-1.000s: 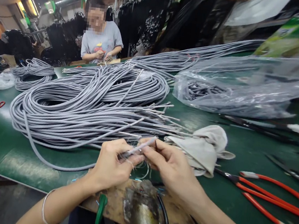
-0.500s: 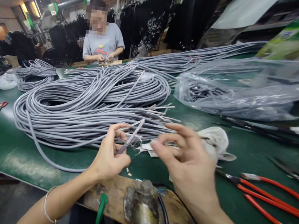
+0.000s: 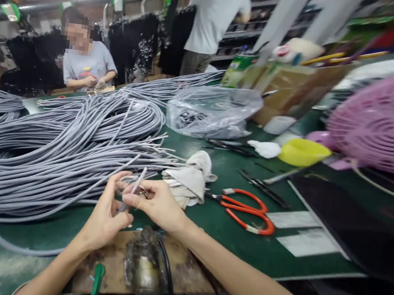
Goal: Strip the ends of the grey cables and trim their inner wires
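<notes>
My left hand (image 3: 104,220) is closed around a grey cable (image 3: 138,182) near its end, which points up with a paler tip. Against that same cable, the thumb and fingers of my right hand (image 3: 162,206) are pinched just above the left thumb. Fine strands at the pinch are too blurred to make out. Behind both hands lies a big coiled bundle of grey cables (image 3: 59,148), with many loose ends toward the right. A crumpled off-white cloth (image 3: 193,178) is just beyond my right hand.
Red-handled scissors (image 3: 247,209) and dark tweezers (image 3: 264,188) lie on the green table (image 3: 202,245). A wooden board (image 3: 111,247) with a grimy metal device (image 3: 146,269) is below my hands. Further off are a plastic bag (image 3: 212,111), a yellow scoop (image 3: 303,153), a pink fan (image 3: 386,114) and a co-worker (image 3: 87,65).
My right hand has moved left to the cable and closed on it, from apart and open. The view has swung right, bringing the fan and scoop into sight.
</notes>
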Demonstrator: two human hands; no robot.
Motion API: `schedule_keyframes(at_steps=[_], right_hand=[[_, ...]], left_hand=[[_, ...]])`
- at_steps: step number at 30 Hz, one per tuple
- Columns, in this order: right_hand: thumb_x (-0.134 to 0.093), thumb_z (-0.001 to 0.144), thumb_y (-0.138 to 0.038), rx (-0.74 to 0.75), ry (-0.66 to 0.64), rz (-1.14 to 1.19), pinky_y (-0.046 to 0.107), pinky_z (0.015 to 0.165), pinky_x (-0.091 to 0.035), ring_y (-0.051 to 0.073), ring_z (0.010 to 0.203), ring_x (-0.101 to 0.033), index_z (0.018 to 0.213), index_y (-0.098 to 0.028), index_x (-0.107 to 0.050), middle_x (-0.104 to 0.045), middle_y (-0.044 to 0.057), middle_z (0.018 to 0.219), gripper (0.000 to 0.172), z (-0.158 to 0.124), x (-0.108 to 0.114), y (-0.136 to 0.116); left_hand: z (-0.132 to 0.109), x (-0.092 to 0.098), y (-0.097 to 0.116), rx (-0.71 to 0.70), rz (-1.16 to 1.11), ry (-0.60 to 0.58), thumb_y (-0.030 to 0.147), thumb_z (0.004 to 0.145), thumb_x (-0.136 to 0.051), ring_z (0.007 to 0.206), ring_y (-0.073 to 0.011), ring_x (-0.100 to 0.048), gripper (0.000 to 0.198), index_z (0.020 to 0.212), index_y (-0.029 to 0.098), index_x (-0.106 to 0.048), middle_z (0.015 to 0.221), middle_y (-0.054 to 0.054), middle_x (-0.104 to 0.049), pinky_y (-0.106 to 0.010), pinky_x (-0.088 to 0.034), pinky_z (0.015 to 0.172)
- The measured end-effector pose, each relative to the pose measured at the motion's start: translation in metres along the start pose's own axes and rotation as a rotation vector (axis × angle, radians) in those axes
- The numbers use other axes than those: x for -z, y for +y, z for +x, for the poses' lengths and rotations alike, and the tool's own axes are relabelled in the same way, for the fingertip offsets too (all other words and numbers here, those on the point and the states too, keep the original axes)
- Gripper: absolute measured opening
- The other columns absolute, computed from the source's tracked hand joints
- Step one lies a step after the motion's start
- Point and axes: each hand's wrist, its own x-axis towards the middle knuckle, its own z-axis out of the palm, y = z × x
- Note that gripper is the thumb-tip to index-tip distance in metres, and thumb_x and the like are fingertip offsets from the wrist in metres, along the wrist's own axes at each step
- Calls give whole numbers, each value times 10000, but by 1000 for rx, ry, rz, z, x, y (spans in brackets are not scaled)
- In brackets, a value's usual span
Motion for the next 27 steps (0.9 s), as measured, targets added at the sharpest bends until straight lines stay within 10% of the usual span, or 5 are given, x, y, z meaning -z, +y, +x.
schedule_keyframes(at_steps=[7, 14, 27], right_hand=[[-702, 623, -530, 95, 135, -81, 238, 469, -269, 73, 485, -316, 465, -160, -496, -425, -42, 461, 452, -1, -5, 1], [-625, 639, -637, 150, 33, -43, 241, 511, -317, 94, 544, -373, 531, -171, -507, -447, -25, 552, 493, -1, -6, -6], [-616, 655, -616, 87, 85, -133, 225, 453, -229, 63, 496, -270, 507, -183, -385, -305, -65, 499, 512, 4, -3, 0]], left_hand=[[5, 2, -2, 39, -130, 113, 203, 627, -667, 372, 28, -271, 515, 1128, 219, -547, 774, 37, -458, -140, -151, 364], [-1, -1, 8, 73, -123, 241, 350, 588, -774, 364, 10, -170, 441, 934, 92, -683, 450, 103, -293, -138, -106, 364], [4, 6, 25, 10, -254, 473, 252, 484, -834, 315, 30, -241, 402, 839, 132, -690, 683, -58, -691, -105, -113, 293]])
